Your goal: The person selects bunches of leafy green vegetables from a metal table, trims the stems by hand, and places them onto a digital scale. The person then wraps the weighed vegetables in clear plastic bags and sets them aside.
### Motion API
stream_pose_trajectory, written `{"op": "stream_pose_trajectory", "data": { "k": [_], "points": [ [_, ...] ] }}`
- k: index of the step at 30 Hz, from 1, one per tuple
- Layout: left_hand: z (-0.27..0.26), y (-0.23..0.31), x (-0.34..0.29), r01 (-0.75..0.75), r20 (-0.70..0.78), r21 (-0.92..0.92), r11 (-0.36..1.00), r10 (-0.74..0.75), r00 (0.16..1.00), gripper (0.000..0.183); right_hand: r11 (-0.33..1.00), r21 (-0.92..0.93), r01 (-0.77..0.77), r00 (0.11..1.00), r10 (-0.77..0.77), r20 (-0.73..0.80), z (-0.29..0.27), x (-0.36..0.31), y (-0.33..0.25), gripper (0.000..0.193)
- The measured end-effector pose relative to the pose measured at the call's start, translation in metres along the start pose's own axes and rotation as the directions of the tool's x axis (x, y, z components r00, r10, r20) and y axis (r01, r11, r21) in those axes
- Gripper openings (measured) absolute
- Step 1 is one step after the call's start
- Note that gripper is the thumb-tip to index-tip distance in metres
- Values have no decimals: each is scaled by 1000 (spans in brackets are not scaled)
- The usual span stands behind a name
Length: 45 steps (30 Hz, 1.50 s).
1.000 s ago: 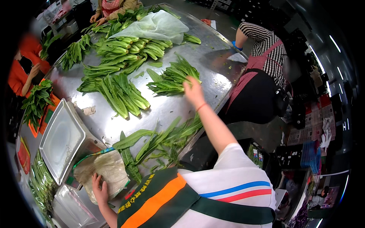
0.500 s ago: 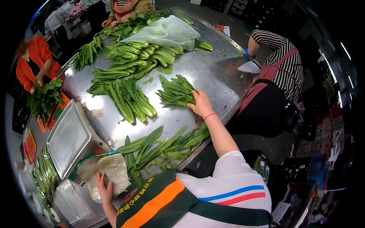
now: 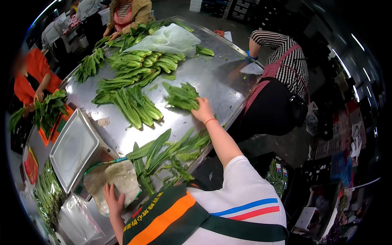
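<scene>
My right hand (image 3: 203,110) is closed around the stem end of a bunch of long-leaf greens (image 3: 179,96), over the right part of the metal table. The bunch is slightly blurred, its leaves pointing left. My left hand (image 3: 114,201) lies with fingers spread on a stained, pale cloth (image 3: 112,177) at the near left edge. Loose long leaves (image 3: 163,157) are strewn between the cloth and my right forearm. Beyond them lies a separate bunch of greens (image 3: 136,108), stems toward me. A large heap of greens (image 3: 134,65) sits behind, partly under a translucent plastic sheet (image 3: 167,39).
A scale with a metal tray (image 3: 75,149) stands left of the cloth. Bagged greens (image 3: 49,192) and clear plastic bags (image 3: 81,218) lie near it. A person in orange (image 3: 38,77) handles greens at left; another in stripes (image 3: 286,61) bends at the table's right edge.
My right hand has tightened on the bunch of greens and shifted it slightly. My left hand stays on the cloth. The person in orange now has some greens apart to the left. The whole view has shifted.
</scene>
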<state>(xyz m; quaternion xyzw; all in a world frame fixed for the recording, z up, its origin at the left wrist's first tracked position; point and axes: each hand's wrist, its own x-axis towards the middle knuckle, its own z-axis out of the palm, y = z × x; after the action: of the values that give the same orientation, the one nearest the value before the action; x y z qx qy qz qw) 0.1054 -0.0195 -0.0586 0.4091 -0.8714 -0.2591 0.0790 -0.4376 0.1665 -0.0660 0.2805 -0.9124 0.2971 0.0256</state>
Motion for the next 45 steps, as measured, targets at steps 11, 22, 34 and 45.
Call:
{"op": "stream_pose_trajectory", "data": {
  "k": [11, 22, 34, 45],
  "points": [
    [-5, 95, 32, 33, 132, -827, 562, 137, 982, 57, 8, 706, -708, 672, -297, 678, -16, -121, -196, 45],
    [-27, 96, 10, 118, 80, -973, 200, -187, 979, 45, 533, 778, -332, 464, -626, 627, 12, -174, -289, 32],
    [-40, 86, -3, 95, 156, -964, -249, -240, 958, 56, 628, 563, -537, 390, -408, 826, 26, -180, -297, 31],
    [-43, 78, 1, 88, 195, -878, -471, -183, 964, 37, 349, 590, -728, 347, -556, 756, 33, -192, -276, 38]
  ]
}}
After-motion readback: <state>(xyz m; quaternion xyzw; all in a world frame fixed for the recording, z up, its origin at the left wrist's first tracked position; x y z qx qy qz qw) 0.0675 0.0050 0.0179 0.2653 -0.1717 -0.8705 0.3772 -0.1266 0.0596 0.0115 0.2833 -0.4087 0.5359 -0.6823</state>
